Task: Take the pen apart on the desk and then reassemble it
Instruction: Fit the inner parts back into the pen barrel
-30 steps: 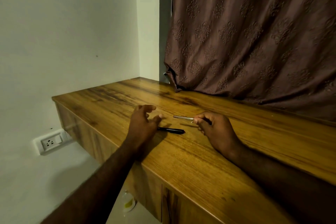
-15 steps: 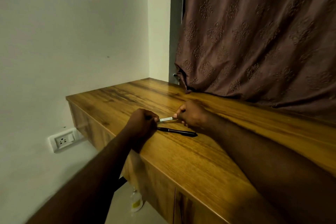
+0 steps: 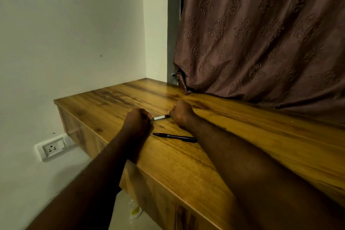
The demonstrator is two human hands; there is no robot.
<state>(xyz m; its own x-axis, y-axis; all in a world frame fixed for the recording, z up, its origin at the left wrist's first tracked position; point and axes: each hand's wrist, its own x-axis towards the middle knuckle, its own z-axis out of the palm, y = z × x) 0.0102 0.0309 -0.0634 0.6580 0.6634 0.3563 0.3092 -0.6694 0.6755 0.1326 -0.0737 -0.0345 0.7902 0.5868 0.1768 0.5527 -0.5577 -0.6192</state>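
Note:
A thin silver pen part (image 3: pixel 159 117) spans the gap between my two hands, just above the wooden desk (image 3: pixel 242 136). My left hand (image 3: pixel 137 121) is closed on its left end and my right hand (image 3: pixel 181 112) is closed on its right end; both ends are hidden inside the fingers. A black pen piece (image 3: pixel 175 137) with a pointed tip lies flat on the desk, nearer to me than the hands, with its right end beside my right forearm.
A brown patterned curtain (image 3: pixel 261 33) hangs over the back of the desk. A white wall lies to the left, with a power socket (image 3: pixel 51 148) below the desk's left end. A small bottle (image 3: pixel 135 210) stands on the floor under the desk's front edge.
My right hand carried the silver part leftward, and my left hand closed on its other end. Both hands then moved slightly away from the black piece, which stays on the desk.

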